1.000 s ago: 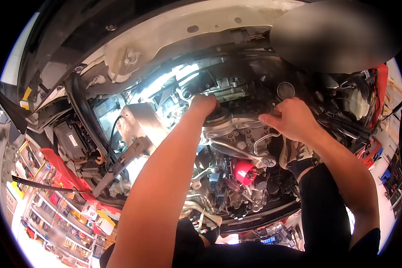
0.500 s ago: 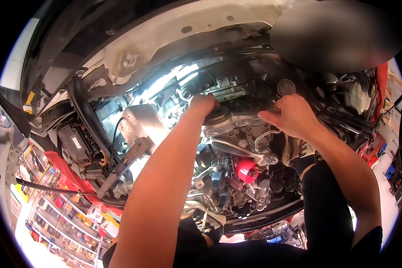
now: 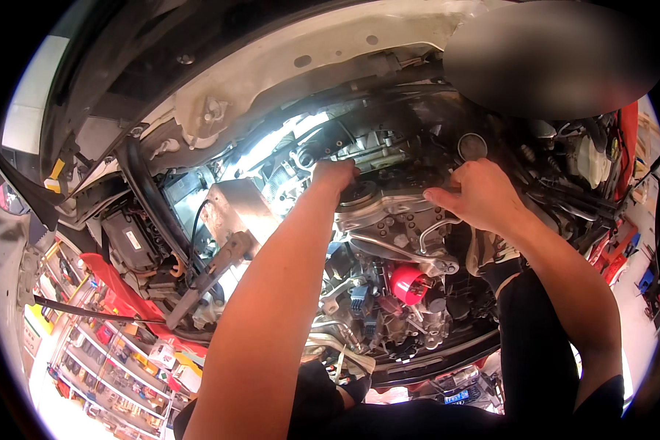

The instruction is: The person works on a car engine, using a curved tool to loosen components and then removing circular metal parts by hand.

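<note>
View shifted, left fingers (image 3: 349,169), right fingers (image 3: 466,174) curled, hold unclear, forearms (image 3: 271,293) crossing engine bay (image 3: 436,367), red cup (image 3: 406,284) between

- Looks like a car repair workshop
- Shows a car engine (image 3: 396,220) laid bare, with metal pipes (image 3: 400,252) and connectors (image 3: 359,298) exposed
- Has long shelving (image 3: 104,375) at lower left, packed with small coloured goods (image 3: 121,337), too small to identify
- Includes bright light (image 3: 279,143) beside engine

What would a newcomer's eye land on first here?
Probably the vivid red cup-shaped thing among the engine parts, right of the left forearm. Next, perhaps, the white glare above and left of centre, then the left hand and right hand reaching in.
</note>
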The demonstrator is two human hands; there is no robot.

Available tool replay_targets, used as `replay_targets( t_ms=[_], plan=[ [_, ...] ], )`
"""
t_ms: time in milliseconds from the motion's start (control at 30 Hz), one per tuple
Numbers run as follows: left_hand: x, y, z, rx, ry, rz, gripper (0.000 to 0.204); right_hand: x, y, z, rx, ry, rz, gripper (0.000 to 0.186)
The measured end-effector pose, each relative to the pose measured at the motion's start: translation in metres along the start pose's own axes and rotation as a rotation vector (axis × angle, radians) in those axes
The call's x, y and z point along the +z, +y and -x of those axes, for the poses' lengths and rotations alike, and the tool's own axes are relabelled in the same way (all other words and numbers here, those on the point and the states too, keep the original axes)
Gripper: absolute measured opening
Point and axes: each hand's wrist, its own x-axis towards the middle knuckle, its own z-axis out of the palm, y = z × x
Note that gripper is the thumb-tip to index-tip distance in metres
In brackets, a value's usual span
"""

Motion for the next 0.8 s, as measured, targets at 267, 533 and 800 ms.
replay_targets(
  t_ms=[267, 533, 800],
  plan=[
    [0.002, -0.008, -0.004, -0.027, -0.043, 0.163, 0.021, 0.002, 0.003, 0.001, -0.021, 0.03, -0.023, 0.057],
    [0.005, -0.015, -0.016, 0.042, 0.009, 0.039, 0.028, 0.004, -0.001, 0.003, -0.024, 0.052, -0.002, 0.059],
    [0.003, -0.006, -0.005, 0.025, -0.002, 0.01, 0.028, 0.001, -0.005, 0.002, -0.029, 0.065, -0.007, 0.059]
  ],
)
